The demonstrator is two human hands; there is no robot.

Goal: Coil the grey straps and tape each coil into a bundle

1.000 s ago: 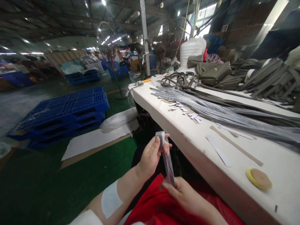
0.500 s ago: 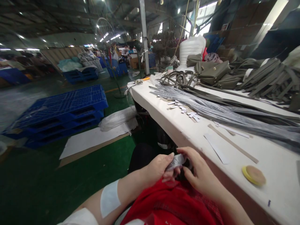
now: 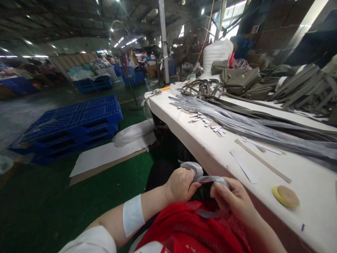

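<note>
The far left of the dim hall is blurred, and the things heaped there can hardly be made out. At left, a stack of blue plastic pallets (image 3: pixel 79 114) is set on the green floor (image 3: pixel 126 179). The white-covered table (image 3: pixel 223 151) is cut off at the right edge. In front of it, a plastic-sleeved grey strip (image 3: pixel 209 179) is held above the red garment (image 3: pixel 189 228) on the lap. One looped part is gripped in the curled left hand (image 3: pixel 181 184), by which its inner side is covered; most of the fingers are turned out of sight. Farther right, the strip is pinched between the thumb and fingers of the right hand (image 3: pixel 233 198). A lower loop is seen beneath that hand, but where the ends lie cannot be told. On the table, a long bundle of plastic-sleeved straps (image 3: pixel 237 121) is cut off at right, and olive pouches (image 3: pixel 243 80) are partly overlapped farther back. Small paper scraps (image 3: pixel 207 123) are scattered nearer the edge. A yellow-edged tape roll (image 3: pixel 285 196) is left at near right, its details smeared.
</note>
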